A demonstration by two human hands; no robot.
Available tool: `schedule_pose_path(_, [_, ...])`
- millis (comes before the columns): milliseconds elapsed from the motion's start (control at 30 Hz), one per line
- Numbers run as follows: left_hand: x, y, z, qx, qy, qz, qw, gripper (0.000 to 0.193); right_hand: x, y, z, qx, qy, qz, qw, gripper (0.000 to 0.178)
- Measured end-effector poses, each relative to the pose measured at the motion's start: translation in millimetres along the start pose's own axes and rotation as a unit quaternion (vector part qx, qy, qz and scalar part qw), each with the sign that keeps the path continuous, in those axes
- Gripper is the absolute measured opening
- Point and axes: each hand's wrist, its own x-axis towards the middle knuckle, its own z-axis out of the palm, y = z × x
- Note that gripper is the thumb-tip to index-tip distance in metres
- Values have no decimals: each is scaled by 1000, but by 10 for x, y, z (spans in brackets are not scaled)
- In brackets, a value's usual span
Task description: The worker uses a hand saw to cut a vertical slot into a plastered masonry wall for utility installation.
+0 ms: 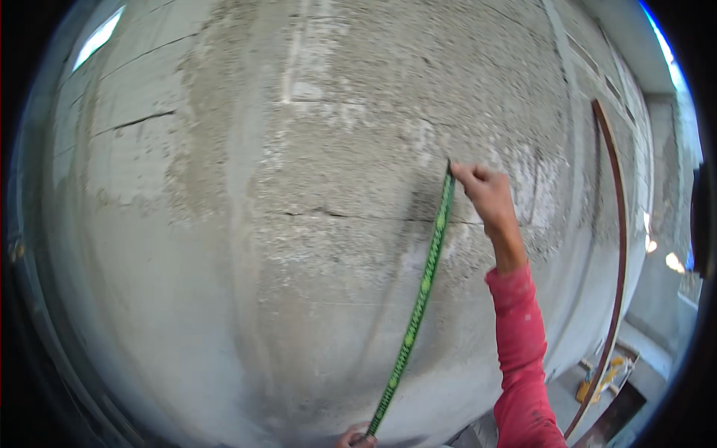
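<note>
A long green tape measure blade (pixel 422 295) with dark printing is stretched straight and slanting in front of a rough plastered wall. Its upper end is pinched between the thumb and fingers of my right hand (pixel 487 196), close to the wall. A red sleeve covers that forearm. Low at the picture's bottom edge, my left hand (pixel 357 437) grips the blade's lower end. Most of the left hand is cut off, and no tape case shows.
The wall (pixel 336 179) has coarse bare patches, cracks and smoother grey plaster lower down. To the right, a long brown bar (pixel 618 201) leans against it. Beyond the bar's foot, a yellow object (pixel 612 373) lies among items on the floor.
</note>
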Motion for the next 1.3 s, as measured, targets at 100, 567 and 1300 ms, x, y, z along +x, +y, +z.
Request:
schedule_pose_path(100, [35, -298, 326, 24, -28, 14, 999, 64, -432, 426, -615, 10, 26, 40, 999, 30])
schedule_pose_path(567, [100, -452, 1139, 32, -104, -145, 983, 60, -3776, 1165, -1596, 19, -294, 322, 900, 14])
schedule_pose_path(1300, [1170, 1235, 757, 367, -103, 302, 874, 78, -8605, 1678, -2221, -315, -220, 769, 510, 38])
